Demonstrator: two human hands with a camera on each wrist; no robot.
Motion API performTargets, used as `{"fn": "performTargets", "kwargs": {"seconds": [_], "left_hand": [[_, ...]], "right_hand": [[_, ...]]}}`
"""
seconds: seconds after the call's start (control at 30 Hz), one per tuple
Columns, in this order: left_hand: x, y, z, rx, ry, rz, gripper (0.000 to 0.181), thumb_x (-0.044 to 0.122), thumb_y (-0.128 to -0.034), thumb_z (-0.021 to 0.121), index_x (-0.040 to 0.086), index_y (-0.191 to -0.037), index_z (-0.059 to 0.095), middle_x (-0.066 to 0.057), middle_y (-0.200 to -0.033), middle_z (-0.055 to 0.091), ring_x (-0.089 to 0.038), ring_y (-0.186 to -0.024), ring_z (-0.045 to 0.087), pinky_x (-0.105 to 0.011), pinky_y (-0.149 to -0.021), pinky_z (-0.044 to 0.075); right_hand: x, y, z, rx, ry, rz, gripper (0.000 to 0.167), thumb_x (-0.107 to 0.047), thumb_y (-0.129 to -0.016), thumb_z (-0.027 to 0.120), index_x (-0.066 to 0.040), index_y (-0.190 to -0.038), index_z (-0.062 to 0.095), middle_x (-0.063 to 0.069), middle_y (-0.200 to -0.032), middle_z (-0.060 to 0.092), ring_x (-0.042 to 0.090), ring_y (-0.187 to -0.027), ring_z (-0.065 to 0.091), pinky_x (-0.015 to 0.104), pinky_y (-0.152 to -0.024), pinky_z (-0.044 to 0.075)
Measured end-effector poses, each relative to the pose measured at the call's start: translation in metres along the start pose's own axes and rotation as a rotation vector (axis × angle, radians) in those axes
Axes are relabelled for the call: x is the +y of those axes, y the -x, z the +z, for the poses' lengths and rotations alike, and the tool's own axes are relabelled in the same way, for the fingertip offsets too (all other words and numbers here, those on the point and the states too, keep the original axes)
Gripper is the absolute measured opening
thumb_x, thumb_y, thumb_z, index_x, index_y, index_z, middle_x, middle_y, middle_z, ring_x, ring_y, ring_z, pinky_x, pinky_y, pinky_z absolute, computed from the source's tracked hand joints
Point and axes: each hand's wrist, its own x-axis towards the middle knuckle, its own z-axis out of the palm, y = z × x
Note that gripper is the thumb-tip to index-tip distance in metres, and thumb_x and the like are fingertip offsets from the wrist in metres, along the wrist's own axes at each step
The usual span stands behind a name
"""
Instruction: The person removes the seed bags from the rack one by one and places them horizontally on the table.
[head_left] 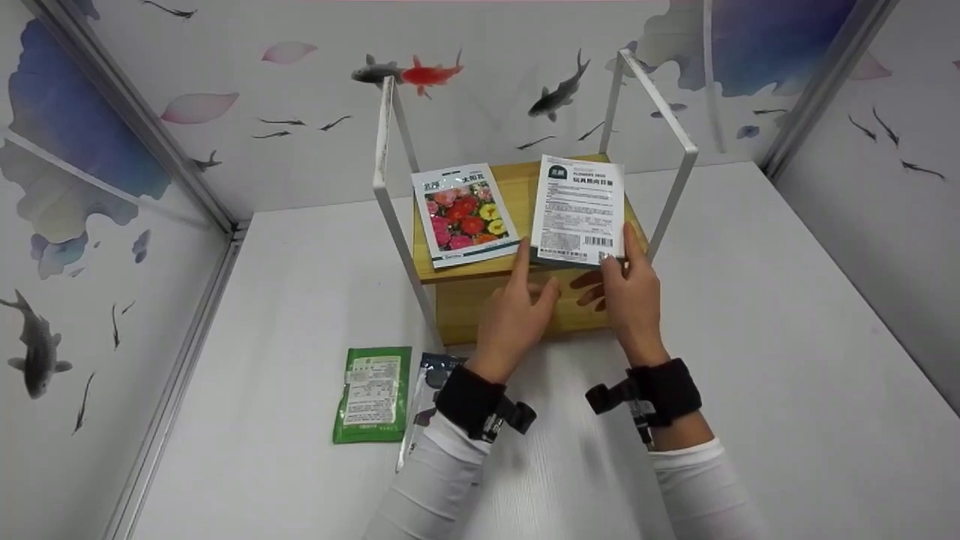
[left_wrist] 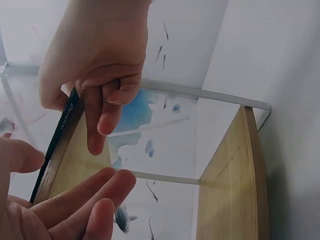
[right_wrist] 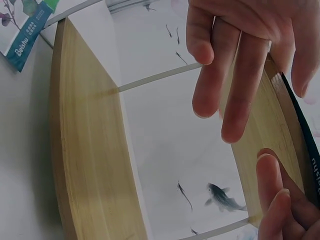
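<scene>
A white seed packet (head_left: 578,210), printed text up, lies on the upper wooden shelf (head_left: 517,180), its lower edge close to the shelf's front. My right hand (head_left: 634,304) holds its lower right corner, thumb over the corner and index finger along the right edge. The other right-hand fingers hang below the shelf. My left hand (head_left: 514,319) touches near the packet's lower left corner with a straight index finger; its thumb and other fingers stay loose, as the left wrist view shows. To the left, a flower seed packet (head_left: 466,216) with a colourful picture lies on the same shelf.
A green packet (head_left: 371,394) lies on the white table (head_left: 300,300) left of the stand, with another packet (head_left: 431,382) beside it, partly under my left forearm. White metal side frames (head_left: 390,150) flank the shelf; a lower wooden board (left_wrist: 230,175) lies beneath. Patterned walls surround the table.
</scene>
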Motion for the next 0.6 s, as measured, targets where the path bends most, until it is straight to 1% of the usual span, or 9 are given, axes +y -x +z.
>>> {"fn": "performTargets", "kwargs": {"seconds": [0.07,0.13,0.2,0.3,0.33,0.4,0.43,0.47,0.6], "left_hand": [[-0.001,0.0,0.0,0.002,0.003,0.013,0.07,0.045,-0.0895,0.046,0.024,-0.145,0.007,0.004,-0.093,0.066,-0.007,-0.055,0.053,-0.025,-0.05,0.042],[-0.003,0.001,0.001,0.004,0.002,0.029,0.07,0.046,-0.0895,0.044,0.026,-0.144,0.005,0.002,-0.087,0.066,-0.009,-0.051,0.051,-0.026,-0.047,0.041],[-0.004,0.002,0.001,0.007,0.003,0.041,0.07,0.048,-0.0893,0.043,0.027,-0.144,0.005,0.001,-0.089,0.066,-0.008,-0.053,0.052,-0.025,-0.049,0.042],[-0.006,0.002,0.002,0.009,0.017,0.061,0.068,0.051,-0.089,0.042,0.028,-0.144,0.007,0.0,-0.09,0.067,-0.008,-0.058,0.055,-0.025,-0.051,0.043],[-0.006,0.002,0.002,0.009,0.027,0.069,0.069,0.051,-0.0889,0.041,0.028,-0.144,0.008,0.001,-0.094,0.067,-0.007,-0.061,0.056,-0.024,-0.054,0.044],[-0.006,0.003,0.003,0.008,0.043,0.086,0.069,0.051,-0.0888,0.041,0.025,-0.144,0.009,0.002,-0.095,0.067,-0.006,-0.064,0.057,-0.023,-0.056,0.045],[-0.006,0.003,0.003,0.008,0.053,0.092,0.069,0.051,-0.0888,0.041,0.025,-0.144,0.009,0.003,-0.093,0.067,-0.006,-0.063,0.057,-0.023,-0.056,0.045],[-0.006,0.003,0.003,0.007,0.058,0.094,0.07,0.052,-0.0887,0.041,0.024,-0.144,0.009,0.002,-0.089,0.067,-0.006,-0.062,0.056,-0.024,-0.055,0.045],[-0.006,0.003,0.004,0.006,0.099,0.093,0.07,0.052,-0.0885,0.041,0.025,-0.144,0.009,0.006,-0.076,0.065,-0.007,-0.055,0.053,-0.026,-0.049,0.042]], "right_hand": [[0.005,-0.002,-0.001,-0.011,-0.034,0.009,0.057,-0.015,-0.091,0.036,-0.015,-0.143,0.015,0.021,-0.079,0.064,0.033,-0.059,0.061,0.03,-0.046,0.048],[0.014,-0.005,-0.001,-0.014,-0.078,0.014,0.057,-0.014,-0.091,0.037,-0.017,-0.143,0.015,0.02,-0.078,0.064,0.032,-0.059,0.062,0.035,-0.048,0.049],[0.021,-0.008,-0.002,-0.017,-0.134,0.021,0.058,-0.014,-0.091,0.038,-0.02,-0.143,0.016,0.019,-0.079,0.064,0.031,-0.059,0.062,0.038,-0.049,0.049],[0.027,-0.009,-0.002,-0.003,-0.233,0.035,0.057,-0.012,-0.09,0.04,-0.022,-0.142,0.019,0.021,-0.077,0.064,0.031,-0.057,0.061,0.034,-0.045,0.048],[0.027,-0.009,-0.002,0.002,-0.266,0.04,0.057,-0.011,-0.09,0.04,-0.022,-0.142,0.021,0.022,-0.077,0.063,0.031,-0.057,0.061,0.032,-0.044,0.048],[0.027,-0.008,-0.002,0.011,-0.322,0.047,0.056,-0.009,-0.09,0.041,-0.021,-0.141,0.023,0.022,-0.077,0.063,0.03,-0.056,0.06,0.03,-0.042,0.046],[0.027,-0.007,-0.003,0.015,-0.34,0.049,0.055,-0.009,-0.09,0.041,-0.021,-0.141,0.025,0.022,-0.076,0.063,0.029,-0.055,0.06,0.028,-0.042,0.045],[0.026,-0.007,-0.003,0.017,-0.352,0.052,0.055,-0.009,-0.09,0.041,-0.021,-0.141,0.026,0.022,-0.075,0.062,0.027,-0.054,0.059,0.028,-0.041,0.045],[0.023,-0.003,-0.002,0.007,-0.365,0.067,0.054,-0.008,-0.089,0.041,-0.02,-0.14,0.027,0.022,-0.069,0.061,0.025,-0.051,0.058,0.029,-0.042,0.047]]}}
